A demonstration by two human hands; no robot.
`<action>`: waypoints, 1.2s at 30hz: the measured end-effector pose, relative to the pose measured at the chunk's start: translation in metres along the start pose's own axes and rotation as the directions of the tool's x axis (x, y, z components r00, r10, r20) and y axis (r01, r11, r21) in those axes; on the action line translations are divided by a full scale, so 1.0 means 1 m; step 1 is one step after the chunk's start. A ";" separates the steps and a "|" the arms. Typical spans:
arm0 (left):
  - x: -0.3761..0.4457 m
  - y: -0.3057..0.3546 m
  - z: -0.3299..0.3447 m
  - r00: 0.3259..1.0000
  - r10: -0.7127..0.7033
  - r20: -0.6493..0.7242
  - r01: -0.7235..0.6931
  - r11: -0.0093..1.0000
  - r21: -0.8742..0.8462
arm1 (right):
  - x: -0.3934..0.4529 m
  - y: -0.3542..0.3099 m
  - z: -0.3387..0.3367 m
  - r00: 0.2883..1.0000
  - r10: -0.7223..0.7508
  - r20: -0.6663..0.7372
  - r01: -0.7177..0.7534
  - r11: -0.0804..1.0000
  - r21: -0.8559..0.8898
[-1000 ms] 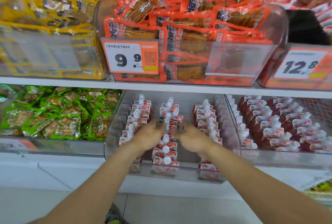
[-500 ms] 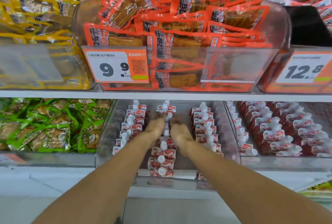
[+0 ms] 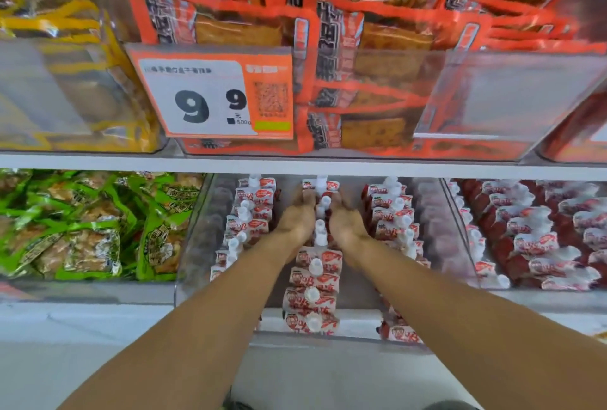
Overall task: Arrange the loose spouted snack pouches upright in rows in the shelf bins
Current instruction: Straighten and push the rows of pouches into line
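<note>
A clear shelf bin (image 3: 203,232) on the lower shelf holds three rows of red-and-white spouted pouches with white caps. The left row (image 3: 253,209) and right row (image 3: 391,212) stand upright. Both my arms reach deep into the bin along the middle row (image 3: 313,298). My left hand (image 3: 297,219) and my right hand (image 3: 348,222) flank that row near its back. Their fingers curl onto a pouch (image 3: 323,202) between them. The fingertips are blurred and partly hidden behind the pouches.
The bin to the right (image 3: 532,239) is packed with similar darker red spouted pouches. Green snack packets (image 3: 85,222) fill the bin on the left. The shelf edge (image 3: 295,165) hangs just above my hands, carrying orange packs (image 3: 361,48) and a 9.9 price tag (image 3: 213,97).
Both hands have pushed further back into the bin and closed in on the middle row. My head has moved closer to the shelf.
</note>
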State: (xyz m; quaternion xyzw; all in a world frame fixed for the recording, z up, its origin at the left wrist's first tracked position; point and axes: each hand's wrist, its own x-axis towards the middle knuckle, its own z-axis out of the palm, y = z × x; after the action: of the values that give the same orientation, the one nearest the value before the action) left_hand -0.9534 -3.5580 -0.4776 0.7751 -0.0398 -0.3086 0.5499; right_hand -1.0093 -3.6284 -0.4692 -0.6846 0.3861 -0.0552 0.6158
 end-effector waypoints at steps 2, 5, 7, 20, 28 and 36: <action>-0.004 0.002 0.001 0.999 0.036 0.009 -0.036 0.999 -0.003 | 0.002 0.003 0.001 1.000 -0.003 0.010 0.003 1.000 -0.005; -0.009 0.005 0.001 0.996 0.080 0.034 -0.080 0.997 0.003 | 0.004 0.003 0.002 1.000 -0.002 0.022 0.000 0.998 0.056; -0.012 0.006 0.000 0.995 0.089 0.040 -0.089 0.996 0.007 | 0.002 0.002 0.001 0.999 0.025 0.040 -0.027 0.998 0.058; -0.104 0.009 -0.031 0.962 -0.019 0.272 -0.036 0.980 0.195 | -0.077 0.013 -0.026 0.951 0.089 0.296 -0.069 0.995 -0.075; -0.099 -0.017 -0.049 0.943 -0.253 0.217 0.190 0.942 0.276 | -0.112 0.006 -0.059 0.898 0.124 0.422 -0.051 0.982 -0.179; -0.096 -0.034 -0.044 0.882 -0.304 0.359 0.280 0.953 0.119 | -0.115 0.009 -0.067 0.807 0.144 0.572 -0.036 0.980 -0.195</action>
State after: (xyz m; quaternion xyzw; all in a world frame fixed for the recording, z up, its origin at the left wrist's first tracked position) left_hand -1.0175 -3.4695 -0.4564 0.7165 -0.0364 -0.5282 0.4543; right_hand -1.1301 -3.6131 -0.4153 -0.7004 0.2141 0.2207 0.6441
